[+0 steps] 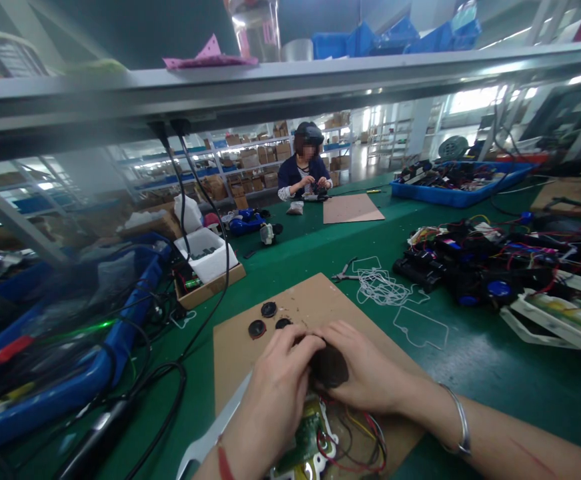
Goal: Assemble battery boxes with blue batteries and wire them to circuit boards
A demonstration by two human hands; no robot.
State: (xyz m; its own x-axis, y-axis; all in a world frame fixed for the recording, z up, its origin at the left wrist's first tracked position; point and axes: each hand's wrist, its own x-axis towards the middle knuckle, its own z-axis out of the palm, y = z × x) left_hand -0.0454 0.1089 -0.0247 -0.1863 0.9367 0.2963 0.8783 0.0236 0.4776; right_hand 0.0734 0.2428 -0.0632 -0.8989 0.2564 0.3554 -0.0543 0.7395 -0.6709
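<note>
My left hand [275,390] and my right hand [365,367] meet over a dark round part [330,368], probably rubber, and both grip it from either side, partly hiding it. They work above a brown cardboard sheet [290,310] on the green bench. Several flat black discs [269,309] lie on the cardboard just beyond my left fingers. Below my hands sits a green circuit board [306,441] in a white plastic frame, with red and black wires. A silver bangle circles my right wrist and a red thread my left.
A pair of pliers [345,271] and loops of white wire [380,288] lie to the right. Beyond them is a heap of wired black assemblies [490,267]. A blue tray [455,190] stands at the back. A co-worker [303,167] works across the bench. Black cables [183,193] hang at the left.
</note>
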